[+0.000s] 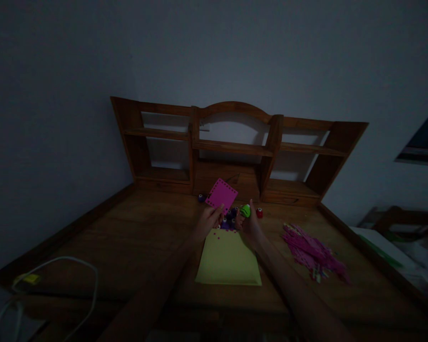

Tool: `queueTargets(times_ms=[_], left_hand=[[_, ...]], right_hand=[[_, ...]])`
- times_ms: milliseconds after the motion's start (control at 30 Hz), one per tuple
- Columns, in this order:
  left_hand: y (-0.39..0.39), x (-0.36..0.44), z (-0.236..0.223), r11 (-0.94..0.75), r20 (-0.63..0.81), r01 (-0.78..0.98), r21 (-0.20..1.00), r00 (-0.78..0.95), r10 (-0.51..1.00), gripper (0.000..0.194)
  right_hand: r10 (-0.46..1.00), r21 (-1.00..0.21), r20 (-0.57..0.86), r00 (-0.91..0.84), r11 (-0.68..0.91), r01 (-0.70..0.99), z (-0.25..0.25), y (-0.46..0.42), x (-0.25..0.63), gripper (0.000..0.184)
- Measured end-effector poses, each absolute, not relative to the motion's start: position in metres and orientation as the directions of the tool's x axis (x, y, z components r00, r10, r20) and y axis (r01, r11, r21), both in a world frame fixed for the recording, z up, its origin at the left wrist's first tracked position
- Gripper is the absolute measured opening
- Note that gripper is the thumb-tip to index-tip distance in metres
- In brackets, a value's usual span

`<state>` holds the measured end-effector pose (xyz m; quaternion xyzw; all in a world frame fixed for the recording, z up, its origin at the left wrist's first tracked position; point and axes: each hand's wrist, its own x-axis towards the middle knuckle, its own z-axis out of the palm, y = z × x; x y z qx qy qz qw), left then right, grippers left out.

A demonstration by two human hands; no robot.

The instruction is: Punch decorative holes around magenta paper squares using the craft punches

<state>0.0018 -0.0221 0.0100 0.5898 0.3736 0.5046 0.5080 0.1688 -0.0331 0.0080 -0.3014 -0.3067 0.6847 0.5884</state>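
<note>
My left hand pinches the lower edge of a pink square card with small holes punched along its border, and holds it up over the desk. My right hand is closed round a small green punch just to the card's right. Below both hands lies a yellow sheet, with tiny pink punched dots scattered on its far edge. Small purple punches sit between my hands.
A red punch and a dark blue one lie on the wooden desk. A heap of pink paper strips is at the right. Wooden shelving backs the desk. A white cable loops at the left.
</note>
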Motion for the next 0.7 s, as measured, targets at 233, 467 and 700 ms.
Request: queueTargets(times_ms=[233,467,700], left_hand=[[-0.0234,0.0025,0.0105,-0.197,0.209,-0.079,0.977,0.2,0.957,0.049],[-0.0212,0.0022,0.0084,-0.173,0.188,-0.09,0.981,0.204,0.961,0.048],[-0.019,0.0025,0.0056,-0.16,0.179,-0.107,0.981,0.197,0.964,0.046]], right_hand=[[0.991,-0.774,-0.031,-0.134,-0.108,-0.623,0.005,-0.0334,0.1688,0.06],[0.977,-0.814,0.052,-0.206,-0.078,-0.576,0.0061,-0.0325,0.1697,0.062],[0.989,-0.869,0.058,-0.133,-0.016,-0.495,0.009,-0.04,0.1648,0.045]])
